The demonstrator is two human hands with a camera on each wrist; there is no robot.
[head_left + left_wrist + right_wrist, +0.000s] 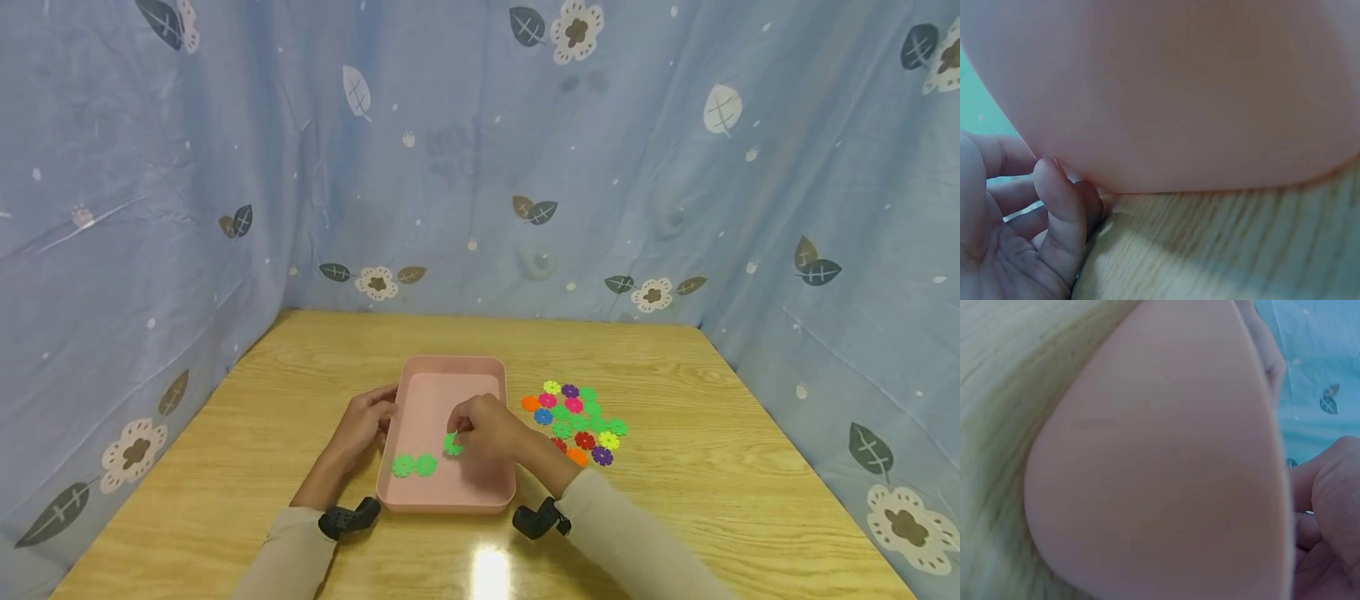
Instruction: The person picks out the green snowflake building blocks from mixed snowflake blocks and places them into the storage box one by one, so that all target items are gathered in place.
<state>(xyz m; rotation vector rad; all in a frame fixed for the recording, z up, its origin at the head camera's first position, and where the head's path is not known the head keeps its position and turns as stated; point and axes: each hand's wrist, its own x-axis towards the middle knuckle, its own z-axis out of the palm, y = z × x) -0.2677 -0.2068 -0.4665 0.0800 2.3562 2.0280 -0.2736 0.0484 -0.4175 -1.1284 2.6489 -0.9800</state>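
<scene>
A shallow pink tray (446, 506) lies on the table before me. My left hand (362, 427) holds its left side, with curled fingers and the thumb (1060, 203) against the wall. Over the tray's inside, my right hand (487, 427) pinches a green flower-shaped disc (452, 446) with thumb and fingertips; the hand partly hides it. Two more green flower discs (402, 466) lie side by side at the tray's near left. In the right wrist view the tray wall covers the fingertips and the disc.
Right of the tray, a loose group of flower discs (579, 422) in green, red, orange, pink, purple, blue and yellow lies on the wooden table (337, 350). A blue patterned curtain (450, 167) stands behind and at both sides. Each wrist wears a black device (540, 518).
</scene>
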